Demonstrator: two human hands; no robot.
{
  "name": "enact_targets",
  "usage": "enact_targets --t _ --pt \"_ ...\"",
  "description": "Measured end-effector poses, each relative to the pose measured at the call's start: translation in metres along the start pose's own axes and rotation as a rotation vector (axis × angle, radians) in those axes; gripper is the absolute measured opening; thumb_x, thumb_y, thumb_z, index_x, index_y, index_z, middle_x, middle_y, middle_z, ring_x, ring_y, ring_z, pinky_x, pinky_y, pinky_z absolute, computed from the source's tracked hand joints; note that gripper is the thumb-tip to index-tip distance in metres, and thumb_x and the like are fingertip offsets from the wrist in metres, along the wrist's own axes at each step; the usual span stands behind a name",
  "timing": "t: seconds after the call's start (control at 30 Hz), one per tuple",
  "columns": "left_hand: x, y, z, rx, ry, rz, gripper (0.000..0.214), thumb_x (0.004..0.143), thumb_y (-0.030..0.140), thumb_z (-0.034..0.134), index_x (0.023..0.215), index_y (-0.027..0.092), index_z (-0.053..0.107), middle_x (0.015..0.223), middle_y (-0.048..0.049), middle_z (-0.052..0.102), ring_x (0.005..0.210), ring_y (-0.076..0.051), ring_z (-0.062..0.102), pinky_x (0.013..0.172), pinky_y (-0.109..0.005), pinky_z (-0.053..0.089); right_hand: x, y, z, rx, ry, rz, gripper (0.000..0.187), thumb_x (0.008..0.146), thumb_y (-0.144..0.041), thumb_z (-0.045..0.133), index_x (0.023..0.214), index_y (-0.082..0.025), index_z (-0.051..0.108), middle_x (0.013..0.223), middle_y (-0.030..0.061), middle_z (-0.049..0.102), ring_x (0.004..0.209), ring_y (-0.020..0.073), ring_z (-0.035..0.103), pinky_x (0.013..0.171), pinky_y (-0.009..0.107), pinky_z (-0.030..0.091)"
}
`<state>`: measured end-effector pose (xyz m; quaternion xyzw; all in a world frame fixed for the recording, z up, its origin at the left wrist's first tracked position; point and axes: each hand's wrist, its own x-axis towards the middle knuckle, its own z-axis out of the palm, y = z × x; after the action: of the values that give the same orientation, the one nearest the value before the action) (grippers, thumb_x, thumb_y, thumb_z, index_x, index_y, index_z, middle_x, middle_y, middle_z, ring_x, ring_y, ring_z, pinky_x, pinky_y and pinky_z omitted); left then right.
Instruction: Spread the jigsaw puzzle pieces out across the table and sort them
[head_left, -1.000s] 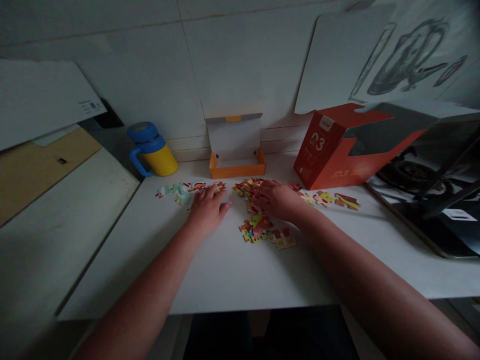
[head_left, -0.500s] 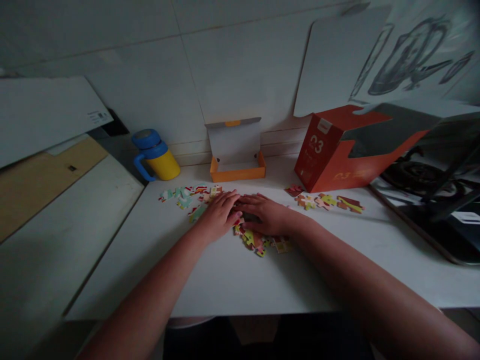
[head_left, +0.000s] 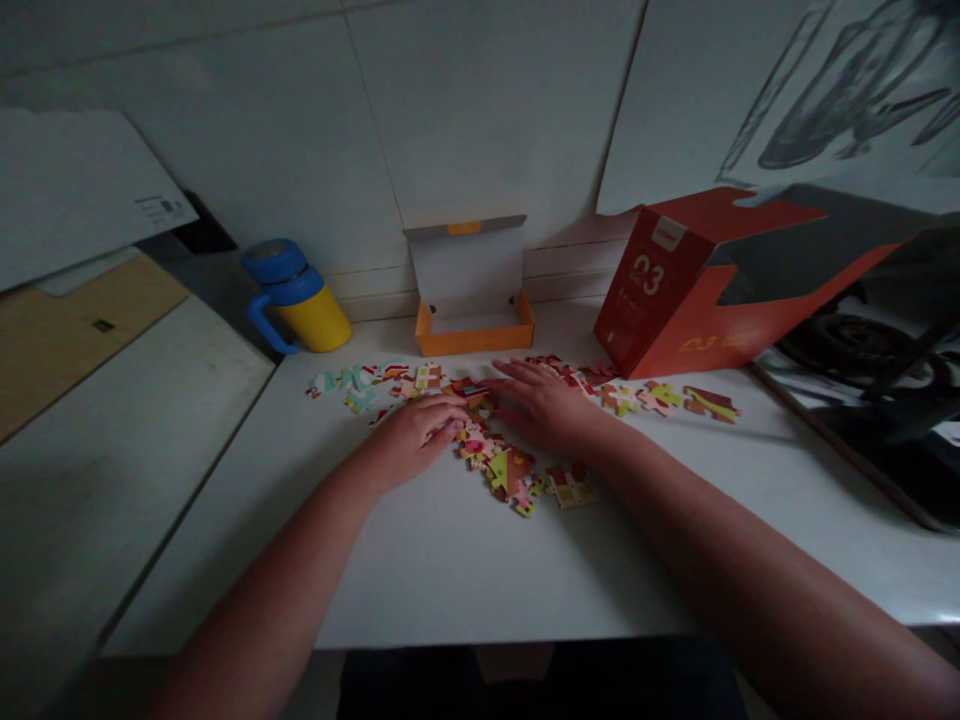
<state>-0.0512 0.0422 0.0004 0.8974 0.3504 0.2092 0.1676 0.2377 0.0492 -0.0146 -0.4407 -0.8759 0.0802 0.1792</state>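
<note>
Colourful jigsaw puzzle pieces [head_left: 510, 470] lie in a loose heap in the middle of the white table. At the heap's left side rests my left hand [head_left: 411, 437], its fingers loosely bent and the thumb a little apart; nothing held shows. My right hand [head_left: 546, 405] lies palm down over the heap's right side with fingers spread, hiding the pieces beneath. Mint-green and white pieces [head_left: 360, 385] are scattered beyond my left hand. Several yellow, pink and brown pieces [head_left: 660, 398] form a row to the right of my right hand.
An open orange box [head_left: 476, 342] with its lid raised stands by the wall. A blue and yellow mug [head_left: 319, 318] is at the back left. On the right are a large red-orange carton [head_left: 660, 300] and a black stove [head_left: 862, 430]. Boards [head_left: 82, 330] lean at the left.
My hands have moved apart, the left toward the left and the right slightly right. More of the heap shows between them. The view has shifted a little.
</note>
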Motion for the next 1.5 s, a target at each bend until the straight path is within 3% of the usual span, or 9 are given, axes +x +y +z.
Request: enact_targets --t 0.07,0.13,0.4,0.67,0.87,1.03,1.17,1.33,1.5 --pt "0.0 0.001 -0.002 -0.014 0.027 0.024 0.027 0.11 0.027 0.049 0.117 0.025 0.075 0.136 -0.0077 0.073 0.128 -0.022 0.069 0.116 -0.046 0.056 0.004 -0.011 0.003 0.072 -0.041 -0.139 0.048 0.109 -0.036 0.055 0.156 -0.029 0.061 0.169 0.0092 0.05 0.156 0.032 0.046 0.127 0.055 0.037" --pt "0.0 0.003 -0.002 -0.023 0.035 0.031 0.026 0.11 0.027 0.05 0.117 0.024 0.074 0.134 -0.0084 0.072 0.127 -0.022 0.068 0.114 -0.044 0.057 0.007 -0.015 0.005 0.062 -0.054 -0.137 0.045 0.11 -0.035 0.052 0.153 -0.031 0.063 0.165 0.0086 0.056 0.15 0.0304 0.053 0.125 0.054 0.04" --pt "-0.001 0.002 0.006 0.061 -0.006 0.018 0.024 0.106 0.027 0.061 0.126 0.027 0.074 0.138 -0.0076 0.069 0.132 -0.024 0.065 0.118 -0.044 0.053 0.0 0.013 0.009 -0.186 0.125 0.263 0.044 0.105 -0.038 0.058 0.146 -0.024 0.067 0.158 0.018 0.058 0.143 0.0441 0.052 0.122 0.069 0.035" --pt "-0.002 -0.009 0.01 0.275 0.01 -0.164 0.044 0.107 0.036 0.058 0.148 0.021 0.062 0.16 -0.0136 0.058 0.149 -0.032 0.053 0.129 -0.055 0.042 0.004 -0.015 0.004 0.06 -0.05 -0.108 0.046 0.109 -0.028 0.052 0.154 -0.028 0.063 0.162 0.0105 0.058 0.148 0.0312 0.053 0.127 0.057 0.035" --pt "-0.004 -0.02 0.011 0.369 0.054 -0.206 0.044 0.11 0.035 0.051 0.15 0.019 0.061 0.16 -0.015 0.057 0.151 -0.033 0.051 0.13 -0.058 0.039 0.003 -0.017 0.003 0.08 -0.1 -0.131 0.047 0.105 -0.027 0.06 0.151 -0.033 0.065 0.167 0.0058 0.053 0.155 0.0318 0.047 0.129 0.06 0.031" --pt "-0.002 -0.015 0.005 0.309 0.094 -0.161 0.035 0.109 0.031 0.053 0.138 0.021 0.069 0.152 -0.0132 0.064 0.146 -0.032 0.056 0.127 -0.057 0.042 0.004 -0.009 0.0 -0.081 -0.055 0.133 0.047 0.108 -0.04 0.057 0.151 -0.022 0.066 0.164 0.0153 0.055 0.148 0.0367 0.052 0.126 0.058 0.037" --pt "-0.001 -0.001 0.002 0.157 -0.008 0.003 0.035 0.108 0.034 0.06 0.142 0.031 0.066 0.162 -0.0071 0.057 0.151 -0.027 0.052 0.128 -0.052 0.042 0.003 -0.008 -0.006 -0.133 -0.056 0.213 0.046 0.108 -0.038 0.057 0.149 -0.02 0.066 0.159 0.0165 0.057 0.143 0.0367 0.053 0.124 0.057 0.038" --pt "-0.002 0.007 0.005 0.151 -0.058 -0.007 0.028 0.098 0.036 0.077 0.123 0.026 0.069 0.156 -0.0094 0.059 0.146 -0.029 0.055 0.124 -0.052 0.045 -0.003 -0.021 -0.015 0.021 -0.068 -0.013 0.051 0.103 -0.051 0.068 0.142 -0.019 0.067 0.155 0.0192 0.057 0.139 0.0363 0.055 0.118 0.053 0.044" --pt "-0.004 -0.006 -0.003 0.181 0.033 -0.117 0.017 0.098 0.024 0.072 0.088 0.022 0.059 0.128 -0.0093 0.071 0.12 -0.027 0.067 0.108 -0.048 0.055 -0.007 -0.033 -0.023 0.151 -0.255 -0.154 0.073 0.083 -0.075 0.082 0.129 -0.019 0.07 0.123 0.0145 0.068 0.112 0.0334 0.064 0.098 0.048 0.053"
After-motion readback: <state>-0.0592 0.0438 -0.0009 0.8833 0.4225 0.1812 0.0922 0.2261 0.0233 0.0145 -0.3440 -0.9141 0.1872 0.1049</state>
